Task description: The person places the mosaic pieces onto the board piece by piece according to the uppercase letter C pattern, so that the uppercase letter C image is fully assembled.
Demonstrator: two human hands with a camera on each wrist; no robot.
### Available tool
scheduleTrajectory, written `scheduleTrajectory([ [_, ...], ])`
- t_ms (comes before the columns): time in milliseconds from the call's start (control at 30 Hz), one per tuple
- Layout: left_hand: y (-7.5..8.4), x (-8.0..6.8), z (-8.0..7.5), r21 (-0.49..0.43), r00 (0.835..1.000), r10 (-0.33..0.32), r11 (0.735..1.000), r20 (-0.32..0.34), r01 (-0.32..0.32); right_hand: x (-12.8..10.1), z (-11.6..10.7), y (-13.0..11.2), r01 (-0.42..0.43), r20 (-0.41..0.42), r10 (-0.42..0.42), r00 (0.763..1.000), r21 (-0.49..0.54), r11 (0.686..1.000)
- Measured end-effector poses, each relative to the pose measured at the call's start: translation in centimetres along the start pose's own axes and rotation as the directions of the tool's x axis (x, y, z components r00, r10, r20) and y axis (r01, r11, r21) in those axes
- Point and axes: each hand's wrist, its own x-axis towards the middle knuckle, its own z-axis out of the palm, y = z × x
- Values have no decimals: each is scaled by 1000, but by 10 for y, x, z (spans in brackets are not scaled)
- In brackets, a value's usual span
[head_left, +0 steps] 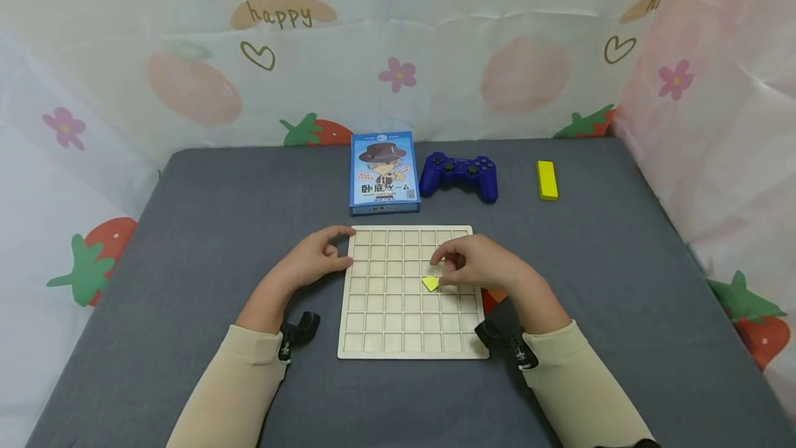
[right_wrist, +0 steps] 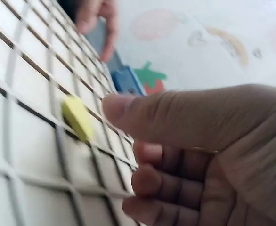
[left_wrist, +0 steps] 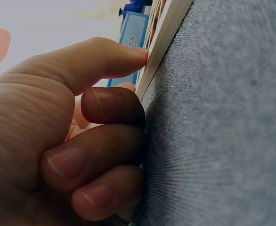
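Nearest me, my two sleeved forearms lead to a wooden grid board point(head_left: 398, 337) on the grey surface point(head_left: 205, 240). My left hand point(head_left: 314, 260) rests curled against the board's left edge, thumb pressing it, gripping nothing. My right hand point(head_left: 479, 265), fingers point(right_wrist: 166, 115) loosely curled, touches a yellow tile point(head_left: 430, 283) lying tilted on the grid; I cannot tell whether it pinches it. Beyond lie a card box point(head_left: 383, 173), a blue gamepad point(head_left: 460, 175) and a yellow block point(head_left: 546, 180).

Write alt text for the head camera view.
A right hand touches a yellow piece lying on a wooden grid board, while the left hand rests against the board's left edge. Behind them on the grey table lie a blue card box, a blue game controller and a yellow block.
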Motion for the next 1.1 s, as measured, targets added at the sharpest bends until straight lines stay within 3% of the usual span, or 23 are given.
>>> scheduleTrajectory([
  [133, 1, 0, 0, 7, 1000, -1, 1000, -4, 1, 4, 13, -5, 37, 24, -35, 999, -114, 993],
  [267, 1, 0, 1, 4, 1000, -6, 1000, 1, 6, 6, 18, -5, 54, 15, -53, 998, -163, 985],
  [933, 0, 0, 1, -5, 1000, -3, 1000, -4, 3, 11, 24, -6, 77, 35, -71, 997, -229, 970],
  [1100, 1, 0, 1, -5, 1000, -5, 1000, -3, 5, 7, 17, -7, 90, -34, -98, 995, -190, 978],
])
